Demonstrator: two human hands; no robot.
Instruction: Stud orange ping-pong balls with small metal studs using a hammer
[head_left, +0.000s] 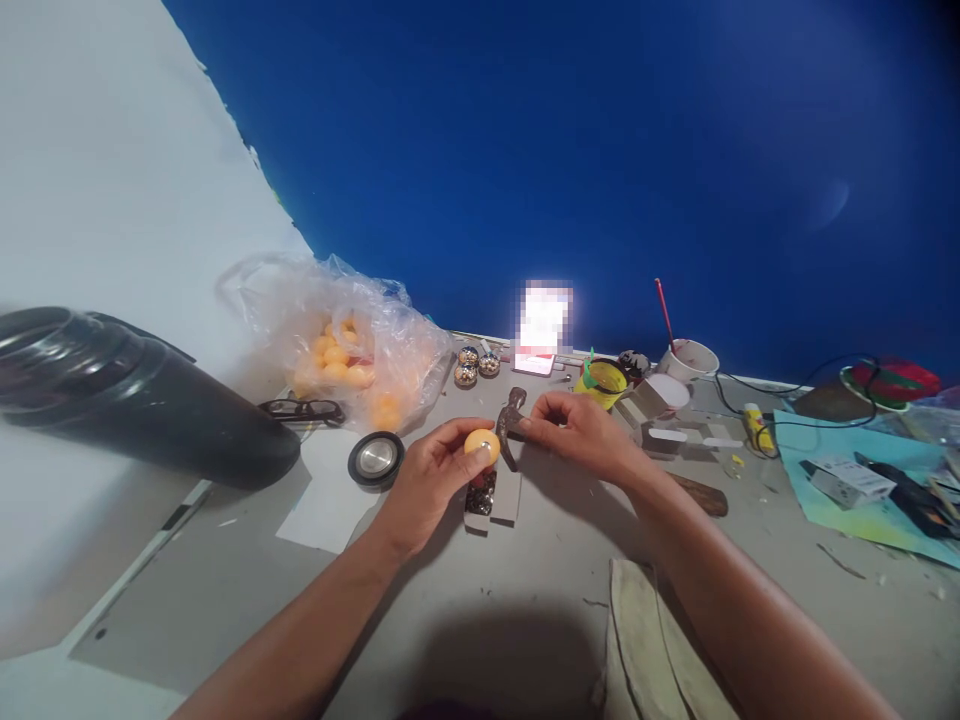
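My left hand [435, 475] is closed round a small yellow-orange ball [475, 440], its thumb beside a shiny metal stud on the ball. To the right, my right hand [577, 430] is closed on a hammer [512, 425] close behind its dark claw head. The hammer's head is very near the ball; I cannot tell whether they touch. Its wooden handle runs under my right forearm, and the end shows beyond it. Below the ball, an open small box [480, 505] holds many shiny metal pieces.
Behind are several stud-covered silver balls [466, 373], a lit phone [544, 320] and a clear bag [390, 350] of orange balls. A round metal lid [376, 459], glasses [304, 411] and a large dark cylinder [135, 400] lie left. Right are a yellow tub [602, 380] and white cup [691, 360].
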